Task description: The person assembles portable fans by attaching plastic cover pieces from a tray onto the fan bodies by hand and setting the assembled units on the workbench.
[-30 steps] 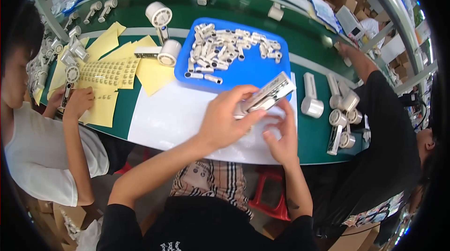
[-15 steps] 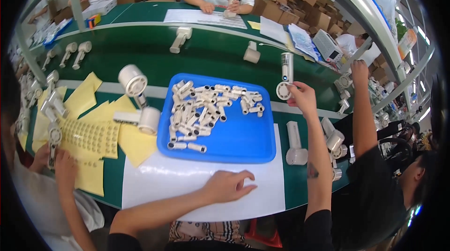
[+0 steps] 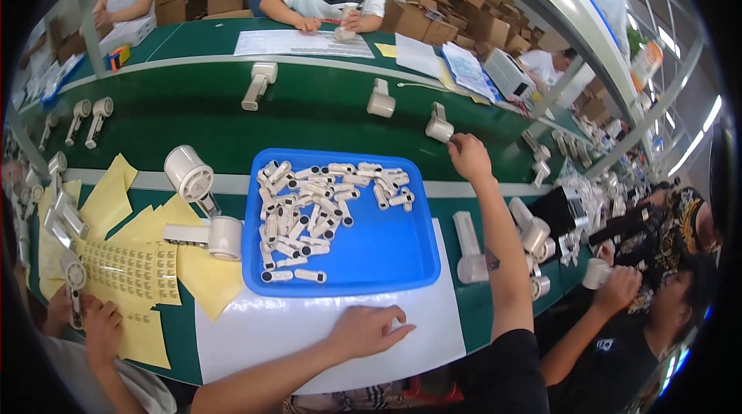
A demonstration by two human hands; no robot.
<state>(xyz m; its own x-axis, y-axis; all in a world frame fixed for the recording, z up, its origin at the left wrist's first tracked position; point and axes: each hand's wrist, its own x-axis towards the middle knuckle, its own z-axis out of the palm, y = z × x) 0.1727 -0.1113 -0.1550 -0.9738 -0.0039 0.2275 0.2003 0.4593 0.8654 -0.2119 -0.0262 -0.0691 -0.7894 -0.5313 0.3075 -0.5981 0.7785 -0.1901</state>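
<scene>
My left hand (image 3: 379,330) rests over the white sheet (image 3: 255,337), in front of the blue tray (image 3: 386,259). Its fingers are loosely curled, thumb and forefinger apart, with nothing in them. My right hand (image 3: 470,157) reaches out past the tray's far right corner to the green belt. Its fingers are pinched together at the lower edge of a white handheld fan (image 3: 439,124), whose handle points away from me; the fingertips are partly hidden. Many small white parts with dark round ends (image 3: 297,221) lie in the tray, mostly on its left and far sides.
More fans lie around: one (image 3: 188,173) and another (image 3: 224,238) left of the tray, one (image 3: 470,252) right, others along the belt (image 3: 325,120). Yellow sticker sheets (image 3: 124,267) cover the left. Co-workers sit left, right and opposite; a metal rail (image 3: 309,58) crosses beyond the belt.
My right hand has carried the fan from upright, near the tray, farther out onto the belt. The right-hand co-worker's raised arm has come down, holding a white piece. The view has shifted slightly.
</scene>
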